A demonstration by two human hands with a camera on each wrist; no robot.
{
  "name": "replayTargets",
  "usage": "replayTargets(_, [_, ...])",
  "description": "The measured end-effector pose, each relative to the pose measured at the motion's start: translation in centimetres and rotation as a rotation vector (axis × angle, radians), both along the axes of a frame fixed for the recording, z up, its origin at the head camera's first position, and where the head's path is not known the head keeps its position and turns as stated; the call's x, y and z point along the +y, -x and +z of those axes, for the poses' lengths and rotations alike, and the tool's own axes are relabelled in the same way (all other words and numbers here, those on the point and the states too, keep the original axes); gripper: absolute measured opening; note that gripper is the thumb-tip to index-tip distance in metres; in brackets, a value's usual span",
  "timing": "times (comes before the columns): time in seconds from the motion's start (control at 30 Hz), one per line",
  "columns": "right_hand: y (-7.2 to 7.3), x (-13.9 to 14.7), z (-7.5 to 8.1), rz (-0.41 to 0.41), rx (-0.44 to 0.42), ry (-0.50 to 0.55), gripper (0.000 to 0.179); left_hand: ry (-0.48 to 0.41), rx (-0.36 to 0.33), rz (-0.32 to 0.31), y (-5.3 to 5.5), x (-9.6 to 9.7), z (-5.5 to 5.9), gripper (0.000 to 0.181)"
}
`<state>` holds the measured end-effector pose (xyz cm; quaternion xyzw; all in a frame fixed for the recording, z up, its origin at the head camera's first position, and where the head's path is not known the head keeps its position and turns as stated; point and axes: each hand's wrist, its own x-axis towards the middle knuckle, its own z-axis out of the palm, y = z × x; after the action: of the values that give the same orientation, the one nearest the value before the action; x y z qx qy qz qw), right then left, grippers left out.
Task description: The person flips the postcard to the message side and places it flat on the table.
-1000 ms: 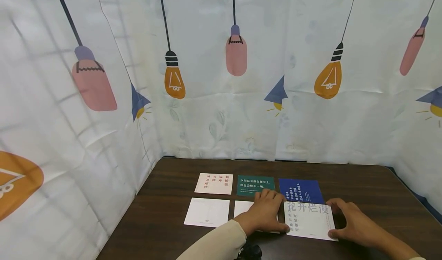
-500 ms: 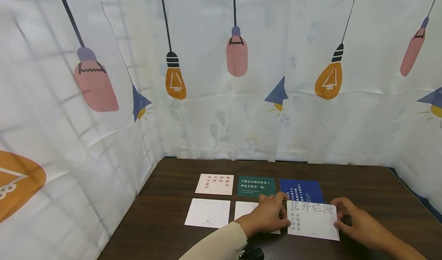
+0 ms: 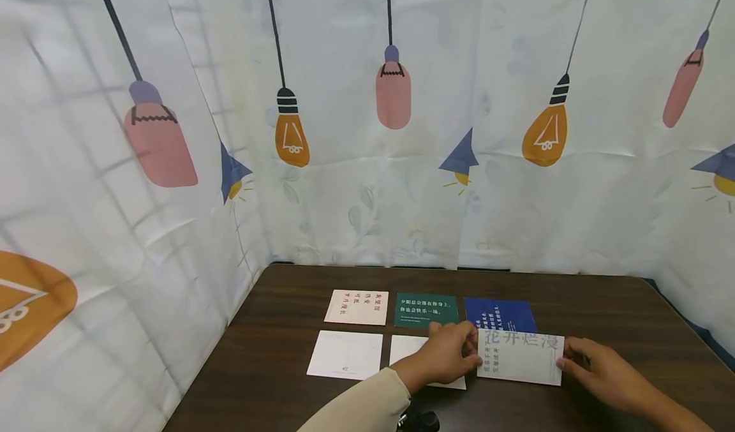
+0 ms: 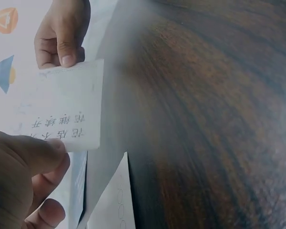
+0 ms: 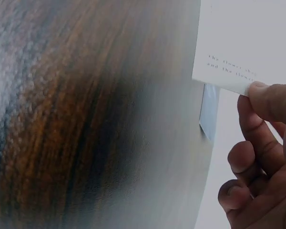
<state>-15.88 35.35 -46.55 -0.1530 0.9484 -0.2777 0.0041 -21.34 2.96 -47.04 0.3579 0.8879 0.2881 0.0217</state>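
Observation:
Both hands hold one white postcard [image 3: 519,358] with large grey characters along its top and smaller vertical lines at its left. My left hand [image 3: 445,354] pinches the left edge, its thumb lying on the printed face in the left wrist view. At the opposite edge, my right hand [image 3: 603,371] pinches with thumb and forefinger; small English print on the postcard [image 5: 243,43] shows beside that thumb. The postcard is tilted up, its top overlapping the blue card [image 3: 505,314] behind. Partly covered by my left hand lies another white card [image 3: 404,348].
On the dark wooden table [image 3: 258,368], a green card [image 3: 426,317] and a pale card with red characters [image 3: 356,316] lie in the back row. A mostly blank white card [image 3: 344,349] is at front left. A lamp-patterned curtain [image 3: 344,215] encloses the table.
The postcard, earlier lying flatter with my left hand spread at its edge, is now raised and tilted up. My left fingers have curled into a pinch; the right hand's hold has shifted slightly right.

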Motion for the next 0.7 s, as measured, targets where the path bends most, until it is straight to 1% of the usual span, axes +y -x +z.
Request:
replayTargets(0.03, [-0.02, 0.09, -0.02, 0.010, -0.002, -0.001, 0.023, 0.003, 0.008, 0.000, -0.01, -0.02, 0.01, 0.022])
replayTargets(0.13, [-0.02, 0.28, -0.12, 0.030, -0.010, 0.018, 0.026, 0.005, 0.011, 0.000, -0.07, -0.08, 0.02, 0.019])
replayTargets(0.3, [-0.09, 0.26, -0.27, 0.011, 0.013, 0.010, 0.027, 0.007, -0.005, 0.011, -0.19, -0.16, 0.10, 0.016])
replayTargets(0.4, [-0.14, 0.19, -0.33, 0.015, 0.048, 0.008, 0.021, 0.014, -0.005, 0.015, -0.20, -0.16, 0.14, 0.014])
replayTargets(0.5, [-0.13, 0.21, -0.44, 0.037, 0.091, 0.019, 0.015, 0.012, 0.003, 0.008, -0.16, -0.20, 0.09, 0.012])
replayTargets(0.7, [-0.08, 0.25, -0.54, 0.066, 0.130, 0.049, 0.012, -0.016, 0.047, -0.013, 0.08, -0.48, -0.01, 0.006])
